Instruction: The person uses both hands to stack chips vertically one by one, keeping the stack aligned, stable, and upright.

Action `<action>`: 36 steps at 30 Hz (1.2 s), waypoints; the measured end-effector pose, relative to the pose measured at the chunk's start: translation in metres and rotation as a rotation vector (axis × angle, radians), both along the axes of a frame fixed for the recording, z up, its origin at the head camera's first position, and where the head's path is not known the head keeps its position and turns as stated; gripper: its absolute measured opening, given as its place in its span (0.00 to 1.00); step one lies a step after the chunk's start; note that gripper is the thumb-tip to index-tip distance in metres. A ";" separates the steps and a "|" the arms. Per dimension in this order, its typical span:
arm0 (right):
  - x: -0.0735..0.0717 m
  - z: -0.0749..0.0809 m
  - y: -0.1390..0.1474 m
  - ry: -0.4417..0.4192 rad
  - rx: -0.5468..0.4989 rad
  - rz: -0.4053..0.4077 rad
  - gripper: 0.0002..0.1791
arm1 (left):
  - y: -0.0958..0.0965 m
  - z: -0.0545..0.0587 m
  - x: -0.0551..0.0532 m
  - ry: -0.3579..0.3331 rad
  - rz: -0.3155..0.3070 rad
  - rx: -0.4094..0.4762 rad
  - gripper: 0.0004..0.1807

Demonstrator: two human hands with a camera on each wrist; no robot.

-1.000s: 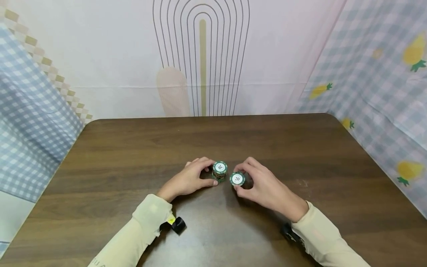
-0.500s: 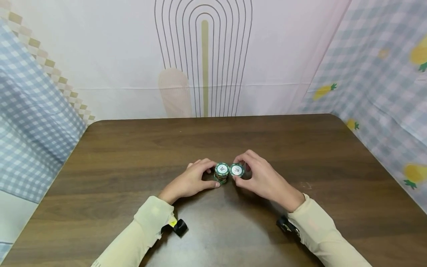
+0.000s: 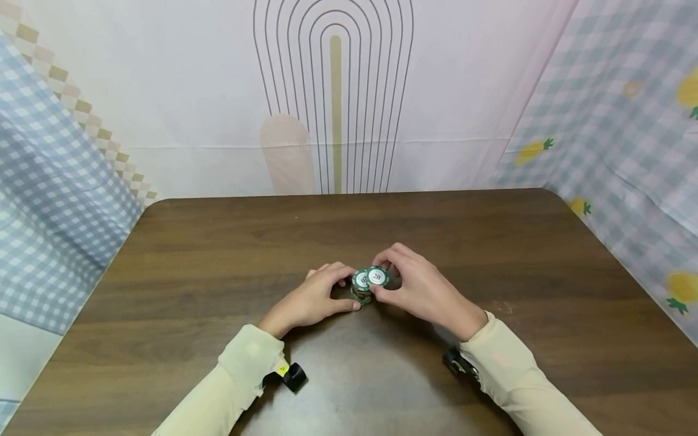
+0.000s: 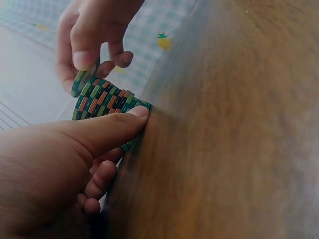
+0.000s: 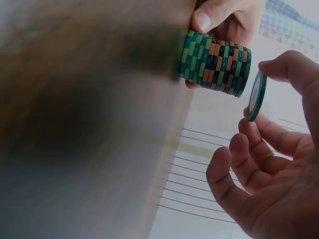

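A stack of poker chips (image 3: 360, 295) stands on the table, green at the bottom with orange-and-black-edged ones among the green higher up. My left hand (image 3: 311, 298) holds it near the base, thumb (image 4: 112, 130) on the near side and fingers behind. Between thumb and fingertips, my right hand (image 3: 425, 297) pinches a single green poker chip (image 3: 377, 276) marked 20. In the right wrist view this chip (image 5: 257, 97) is just off the stack's top (image 5: 244, 74), with a small gap showing. From the head it overlaps the right part of the top chip.
The brown wooden table (image 3: 240, 242) spreads around both hands. A white cloth (image 3: 191, 91) with an arch pattern hangs behind its far edge, and checked cloths (image 3: 616, 133) hang at the sides. Both wrists wear small black cameras (image 3: 295, 376).
My right hand has moved left with its chip, from beside the stack to over its top right part. The left hand keeps its hold on the stack.
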State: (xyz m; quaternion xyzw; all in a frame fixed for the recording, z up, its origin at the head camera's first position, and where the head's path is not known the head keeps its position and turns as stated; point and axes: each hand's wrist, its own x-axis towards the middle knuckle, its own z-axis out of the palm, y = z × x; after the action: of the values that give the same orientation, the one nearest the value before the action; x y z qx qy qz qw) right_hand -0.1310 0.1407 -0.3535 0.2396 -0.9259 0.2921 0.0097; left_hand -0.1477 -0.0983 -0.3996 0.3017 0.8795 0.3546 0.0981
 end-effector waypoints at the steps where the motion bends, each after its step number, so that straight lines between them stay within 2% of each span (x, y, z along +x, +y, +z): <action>1: 0.000 0.000 -0.001 0.000 0.004 0.000 0.16 | 0.000 0.000 0.000 -0.001 0.002 0.000 0.24; 19: -0.005 0.002 -0.014 0.009 0.053 0.037 0.18 | -0.004 0.002 0.002 0.005 0.004 0.004 0.24; 27: -0.004 -0.002 -0.015 0.020 0.056 0.050 0.19 | -0.002 0.001 0.001 -0.007 -0.002 0.005 0.23; 36: -0.006 -0.005 -0.015 -0.019 0.091 0.058 0.26 | -0.002 0.001 0.000 -0.005 -0.003 -0.006 0.24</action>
State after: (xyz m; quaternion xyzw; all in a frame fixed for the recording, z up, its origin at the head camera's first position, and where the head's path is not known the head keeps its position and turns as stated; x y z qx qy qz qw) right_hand -0.1374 0.1261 -0.3585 0.2636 -0.9309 0.2522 -0.0186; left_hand -0.1481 -0.1001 -0.3990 0.3018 0.8799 0.3525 0.1020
